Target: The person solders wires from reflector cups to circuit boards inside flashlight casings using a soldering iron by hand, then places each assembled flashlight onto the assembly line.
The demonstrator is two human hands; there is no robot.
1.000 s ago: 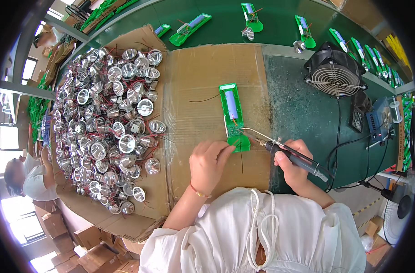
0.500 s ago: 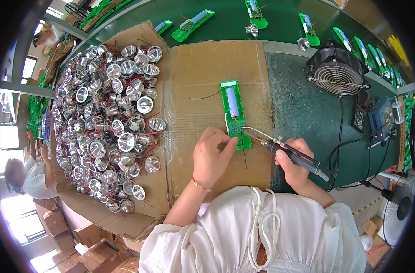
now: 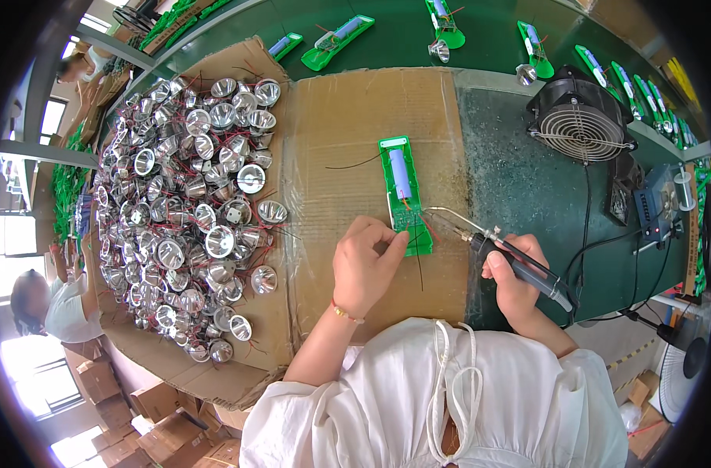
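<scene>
A green plastic flashlight housing point(image 3: 422, 246) lies on the cardboard in front of me, holding a lavender battery cell point(image 3: 400, 175) and a small green circuit board point(image 3: 406, 221). Thin black and red wires come off the board. My left hand point(image 3: 365, 261) is closed in a pinch at the board's lower left edge; what its fingertips hold is too small to make out. In my right hand point(image 3: 516, 274) is a soldering iron point(image 3: 513, 267) with a thin metal feed tube along it. Its tip points left, a little apart from the board's right side.
Many silver reflector cups point(image 3: 171, 253) with red wires fill a cardboard box at left. A black fan point(image 3: 580, 125) and a blue soldering station point(image 3: 656, 204) stand at right, with cables trailing. Similar green housings point(image 3: 338, 42) line the far edge. Another person point(image 3: 63, 300) is at far left.
My right hand has drawn the soldering iron slightly right, so its tip is farther from the board. My left hand stays at the housing. The whole view has shifted slightly.
</scene>
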